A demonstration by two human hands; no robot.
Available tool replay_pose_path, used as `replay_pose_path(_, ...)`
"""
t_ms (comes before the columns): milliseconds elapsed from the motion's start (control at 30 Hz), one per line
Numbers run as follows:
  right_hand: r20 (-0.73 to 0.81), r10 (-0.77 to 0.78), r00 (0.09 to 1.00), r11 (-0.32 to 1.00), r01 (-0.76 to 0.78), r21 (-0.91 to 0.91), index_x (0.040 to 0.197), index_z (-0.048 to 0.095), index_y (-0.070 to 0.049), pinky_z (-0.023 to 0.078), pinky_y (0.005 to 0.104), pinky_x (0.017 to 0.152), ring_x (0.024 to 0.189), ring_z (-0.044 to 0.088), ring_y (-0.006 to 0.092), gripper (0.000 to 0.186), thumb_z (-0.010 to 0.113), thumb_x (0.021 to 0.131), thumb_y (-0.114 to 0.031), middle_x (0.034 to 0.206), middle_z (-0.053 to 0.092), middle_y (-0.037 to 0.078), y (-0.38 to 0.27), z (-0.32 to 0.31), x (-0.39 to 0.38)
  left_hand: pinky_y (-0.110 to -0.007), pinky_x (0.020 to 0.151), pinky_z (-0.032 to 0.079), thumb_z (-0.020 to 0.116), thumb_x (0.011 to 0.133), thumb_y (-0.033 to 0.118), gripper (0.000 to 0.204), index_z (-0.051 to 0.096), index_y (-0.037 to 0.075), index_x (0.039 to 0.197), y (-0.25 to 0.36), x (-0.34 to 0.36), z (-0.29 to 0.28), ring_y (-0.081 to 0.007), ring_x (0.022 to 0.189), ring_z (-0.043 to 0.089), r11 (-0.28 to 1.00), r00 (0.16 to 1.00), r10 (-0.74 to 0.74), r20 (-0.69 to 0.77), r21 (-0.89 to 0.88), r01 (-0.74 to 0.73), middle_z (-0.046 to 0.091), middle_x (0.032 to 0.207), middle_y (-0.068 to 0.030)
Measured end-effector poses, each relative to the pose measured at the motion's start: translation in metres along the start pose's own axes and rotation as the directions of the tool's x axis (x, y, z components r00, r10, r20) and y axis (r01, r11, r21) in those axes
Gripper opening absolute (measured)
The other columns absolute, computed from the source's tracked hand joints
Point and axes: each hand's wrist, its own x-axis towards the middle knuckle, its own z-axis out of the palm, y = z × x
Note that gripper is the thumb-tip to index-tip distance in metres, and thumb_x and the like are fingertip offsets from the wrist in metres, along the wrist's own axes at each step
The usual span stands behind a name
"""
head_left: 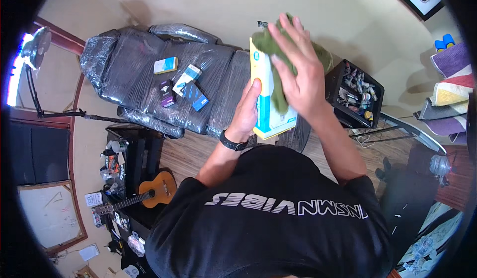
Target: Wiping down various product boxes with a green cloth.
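My left hand (245, 110) grips the side of a yellow, white and blue box (265, 114), its thumb along the narrow edge. The box is held upright in front of my chest. Against its broad face my right hand (304, 74) presses a green cloth (280, 86), fingers long and slightly spread over it. The cloth covers much of that face and hangs past the box's upper right. Fingers of my left hand behind the box are hidden.
A plastic-wrapped black reclining chair (134, 74) carries a yellow-blue box (166, 65), a white-blue box (188, 79), a black-purple box (167, 93) and a dark blue box (196, 96). At right stands a black bin (343, 114) of small bottles. A guitar (158, 188) leans lower left.
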Motion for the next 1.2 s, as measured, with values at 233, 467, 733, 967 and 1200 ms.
replay_pose_path(233, 0.141, -0.104, 0.984, 0.995, 0.104, 0.012, 0.144, 0.059, -0.016, 0.03, 0.0568, 0.119, 0.146, 0.038, 0.0393, 0.058, 0.068, 0.087, -0.009, 0.157, 0.045, 0.012, -0.009, 0.002, -0.021, -0.036, 0.111, 0.042, 0.039, 0.111, 0.035, 0.055, 0.033, 0.003, 0.155, -0.007, -0.006, -0.009, -0.0192, 0.132, 0.051, 0.999, 0.996, 0.023, -0.09, 0.034, -0.02, 0.05, 0.147, -0.0102)
replay_pose_path(467, -0.057, -0.022, 0.998, 0.999, 0.02, -0.03, 0.144, 0.058, -0.013, 0.033, 0.0505, 0.119, 0.145, 0.039, 0.0415, 0.055, 0.066, 0.089, -0.007, 0.153, 0.047, 0.017, 0.003, 0.0, -0.009, -0.036, 0.111, 0.04, 0.041, 0.109, 0.041, 0.058, 0.037, 0.003, 0.153, -0.004, 0.004, 0.005, -0.0196, 0.131, 0.052, 0.996, 0.996, 0.08, -0.035, 0.041, -0.079, 0.05, 0.148, -0.01)
replay_pose_path(733, 0.001, 0.097, 0.995, 0.971, -0.094, 0.221, 0.139, 0.061, -0.008, 0.03, 0.0454, 0.12, 0.148, 0.034, 0.0392, 0.05, 0.064, 0.089, -0.008, 0.156, 0.042, 0.021, -0.001, 0.013, -0.057, -0.042, 0.112, 0.043, 0.031, 0.108, 0.056, 0.07, 0.035, 0.004, 0.154, 0.013, 0.011, 0.005, -0.0273, 0.13, 0.056, 0.982, 0.979, 0.16, -0.123, -0.076, -0.17, 0.052, 0.148, -0.0162)
replay_pose_path(967, 0.025, 0.453, 0.891, 0.537, -0.295, 0.79, 0.151, 0.039, 0.005, 0.034, 0.0357, 0.117, 0.141, 0.043, 0.0207, 0.052, 0.05, 0.105, -0.015, 0.155, 0.045, 0.012, 0.021, 0.002, -0.045, -0.034, 0.096, 0.052, 0.05, 0.106, 0.02, 0.049, 0.038, -0.001, 0.148, 0.007, 0.011, 0.026, -0.0199, 0.112, 0.066, 0.805, 0.886, 0.461, -0.05, 0.444, -0.393, 0.066, 0.124, -0.0183)
replay_pose_path(1200, 0.082, 0.397, 0.914, 0.665, -0.347, 0.661, 0.151, 0.039, 0.006, 0.028, 0.0374, 0.12, 0.145, 0.04, 0.0251, 0.052, 0.045, 0.101, -0.007, 0.156, 0.043, 0.017, -0.002, 0.023, -0.082, -0.028, 0.077, 0.059, 0.06, 0.099, 0.003, 0.061, 0.035, 0.001, 0.154, 0.052, 0.033, 0.009, -0.0158, 0.091, 0.072, 0.849, 0.866, 0.47, -0.168, 0.353, -0.393, 0.073, 0.11, -0.0185)
